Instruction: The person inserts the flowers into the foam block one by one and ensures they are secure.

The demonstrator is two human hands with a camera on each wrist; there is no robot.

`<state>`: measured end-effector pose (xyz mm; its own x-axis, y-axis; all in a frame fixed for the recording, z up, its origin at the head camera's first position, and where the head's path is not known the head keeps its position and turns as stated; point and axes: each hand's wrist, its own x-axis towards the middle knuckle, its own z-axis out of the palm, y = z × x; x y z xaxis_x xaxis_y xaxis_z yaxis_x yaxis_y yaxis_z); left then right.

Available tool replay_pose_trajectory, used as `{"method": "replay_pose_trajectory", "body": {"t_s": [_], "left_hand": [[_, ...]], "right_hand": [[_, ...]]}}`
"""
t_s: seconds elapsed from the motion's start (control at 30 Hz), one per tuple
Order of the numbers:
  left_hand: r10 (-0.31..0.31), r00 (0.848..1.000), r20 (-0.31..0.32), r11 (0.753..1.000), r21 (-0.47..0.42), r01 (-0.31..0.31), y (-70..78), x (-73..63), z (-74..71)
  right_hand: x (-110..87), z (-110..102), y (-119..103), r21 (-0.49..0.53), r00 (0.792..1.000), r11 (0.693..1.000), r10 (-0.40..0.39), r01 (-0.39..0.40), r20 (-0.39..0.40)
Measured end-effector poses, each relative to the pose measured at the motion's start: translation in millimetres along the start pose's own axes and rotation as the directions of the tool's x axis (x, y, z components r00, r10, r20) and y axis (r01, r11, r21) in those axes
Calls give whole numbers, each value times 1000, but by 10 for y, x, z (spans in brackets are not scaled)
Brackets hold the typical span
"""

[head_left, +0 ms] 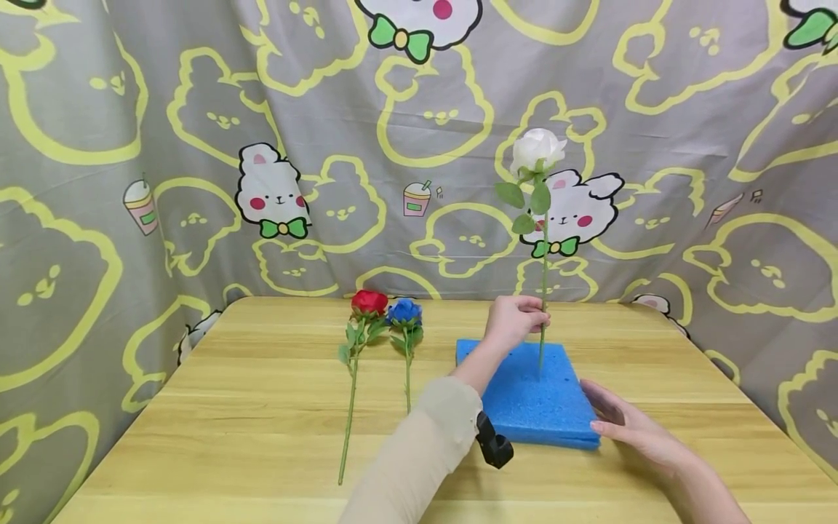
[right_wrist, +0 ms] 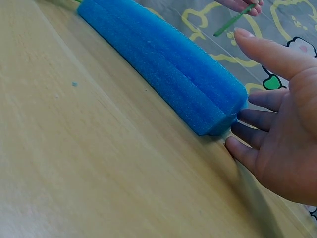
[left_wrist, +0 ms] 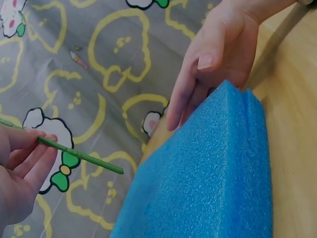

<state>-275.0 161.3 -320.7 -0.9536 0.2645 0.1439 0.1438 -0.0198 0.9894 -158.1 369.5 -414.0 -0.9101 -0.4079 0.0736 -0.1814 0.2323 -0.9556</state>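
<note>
A white artificial rose [head_left: 538, 151] stands upright over a blue foam block [head_left: 530, 411], its green stem pinched low down between the thumb and fingers of my left hand [head_left: 513, 322]. In the left wrist view the stem's bottom end [left_wrist: 116, 169] shows free in the air, clear of the foam. My right hand [head_left: 644, 433] is at the block's right side, fingers extended and spread. Seen from the right wrist, its fingertips [right_wrist: 242, 116] lie right at the block's corner.
Left of the block, a red rose [head_left: 369, 302] and a blue rose [head_left: 404, 313] lie on the wooden table [head_left: 262, 407]; my left sleeve hides part of the blue one's stem. A patterned curtain [head_left: 340, 131] hangs behind the table. Small blue crumbs [right_wrist: 74, 84] dot the tabletop.
</note>
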Motion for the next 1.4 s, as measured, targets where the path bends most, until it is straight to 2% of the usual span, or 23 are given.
{"method": "replay_pose_trajectory", "body": {"t_s": [0.27, 0.43, 0.6, 0.93, 1.17, 1.4], "left_hand": [[52, 999, -16, 996, 78, -51, -59, 64, 124], [93, 995, -45, 987, 138, -86, -81, 78, 236], [124, 991, -48, 978, 172, -114, -88, 72, 322], [220, 973, -68, 936, 296, -191, -203, 137, 385], [195, 977, -87, 940, 301, -161, -264, 143, 434], [203, 975, -92, 928, 335, -162, -305, 133, 458]], "right_hand": [[-18, -4, 53, 88, 1000, 996, -26, 25, 11], [-18, -14, 38, 79, 1000, 997, -3, 3, 2], [0, -21, 19, 63, 1000, 998, -3, 3, 0], [7, -19, 43, 31, 1000, 999, -11, 11, -2], [5, -9, 30, 30, 1000, 1000, 1, -1, 15], [-10, -4, 10, 43, 1000, 999, 25, -26, 19]]}}
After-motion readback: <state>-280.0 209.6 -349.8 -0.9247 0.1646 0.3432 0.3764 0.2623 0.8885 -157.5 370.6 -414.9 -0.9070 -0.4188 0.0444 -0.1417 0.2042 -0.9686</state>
